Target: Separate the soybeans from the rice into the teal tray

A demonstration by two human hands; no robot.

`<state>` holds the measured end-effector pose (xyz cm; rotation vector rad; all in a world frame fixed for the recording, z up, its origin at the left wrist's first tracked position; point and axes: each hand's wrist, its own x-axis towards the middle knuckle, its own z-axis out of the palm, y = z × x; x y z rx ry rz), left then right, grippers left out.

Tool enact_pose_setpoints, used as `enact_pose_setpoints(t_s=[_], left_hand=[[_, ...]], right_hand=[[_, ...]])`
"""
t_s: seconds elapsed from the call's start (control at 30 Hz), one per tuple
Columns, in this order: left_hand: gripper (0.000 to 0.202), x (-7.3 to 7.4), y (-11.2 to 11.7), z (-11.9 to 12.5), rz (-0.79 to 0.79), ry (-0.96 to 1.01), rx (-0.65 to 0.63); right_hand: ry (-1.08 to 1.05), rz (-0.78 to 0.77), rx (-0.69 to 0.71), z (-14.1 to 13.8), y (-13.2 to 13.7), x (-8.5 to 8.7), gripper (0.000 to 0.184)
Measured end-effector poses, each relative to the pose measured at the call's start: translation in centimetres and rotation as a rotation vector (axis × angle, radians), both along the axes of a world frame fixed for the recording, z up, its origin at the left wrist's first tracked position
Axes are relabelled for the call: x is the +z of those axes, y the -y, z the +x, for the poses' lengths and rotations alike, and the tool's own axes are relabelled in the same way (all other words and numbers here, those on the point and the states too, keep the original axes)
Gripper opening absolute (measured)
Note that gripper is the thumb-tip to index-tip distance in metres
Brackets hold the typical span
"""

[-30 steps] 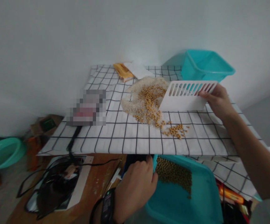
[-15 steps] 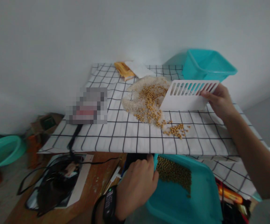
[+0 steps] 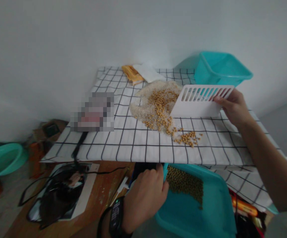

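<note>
My right hand (image 3: 232, 105) grips the right end of a white slotted plastic scraper (image 3: 195, 107), standing on edge on the checked tablecloth. The scraper's left end touches a spread pile of yellow soybeans (image 3: 162, 112) mixed with pale grains (image 3: 140, 110). A small cluster of loose soybeans (image 3: 189, 138) lies nearer the table's front edge. Below that edge, my left hand (image 3: 147, 191), with a black band on the wrist, is closed on the left rim of a teal bin (image 3: 183, 211). Small greenish beans (image 3: 184, 181) are heaped toward the bin's far left side.
Another teal bin (image 3: 220, 71) stands at the back right by the wall. A yellow packet (image 3: 132, 74) and white sheet (image 3: 148, 73) lie at the back. A blurred-out device (image 3: 93, 114) with a black cable sits left. A green basin (image 3: 4, 162) is at far left.
</note>
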<state>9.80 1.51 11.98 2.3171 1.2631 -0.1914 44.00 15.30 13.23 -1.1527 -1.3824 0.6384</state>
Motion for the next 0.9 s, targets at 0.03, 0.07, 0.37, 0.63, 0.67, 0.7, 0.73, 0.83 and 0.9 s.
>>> enact_pose_setpoints(t_s=[0.03,0.07,0.37,0.63,0.67,0.7,0.73,0.83,0.9], left_hand=[[0.034,-0.03,0.04,-0.03,0.0,0.0,-0.002],[0.035,-0.07,0.09,-0.06,0.001,-0.002,-0.002],[0.033,-0.33,0.0,-0.19,-0.004,-0.017,0.005],[0.033,0.05,0.1,-0.19,-0.027,-0.005,0.019],[0.033,0.05,0.1,-0.13,-0.035,-0.003,0.019],[0.033,0.04,0.08,-0.07,-0.038,-0.003,0.02],[0.033,0.02,0.07,-0.03,-0.041,-0.004,0.019],[0.036,-0.15,0.07,-0.25,-0.045,-0.006,-0.001],[0.037,-0.43,0.03,-0.83,-0.058,-0.004,-0.053]], right_hand=[[0.002,0.0,-0.002,0.03,-0.01,-0.02,0.024],[0.003,0.0,-0.004,0.05,-0.02,-0.05,0.024],[-0.015,-0.019,0.008,0.03,0.08,0.05,0.026],[-0.033,-0.033,-0.011,-0.16,0.41,0.43,0.029],[-0.035,-0.032,-0.012,-0.2,0.44,0.44,0.029],[-0.035,-0.031,-0.012,-0.22,0.46,0.44,0.029],[-0.036,-0.03,-0.011,-0.24,0.46,0.43,0.029],[-0.037,-0.026,-0.002,-0.24,0.41,0.38,0.028],[-0.039,-0.022,0.007,-0.21,0.36,0.37,0.027]])
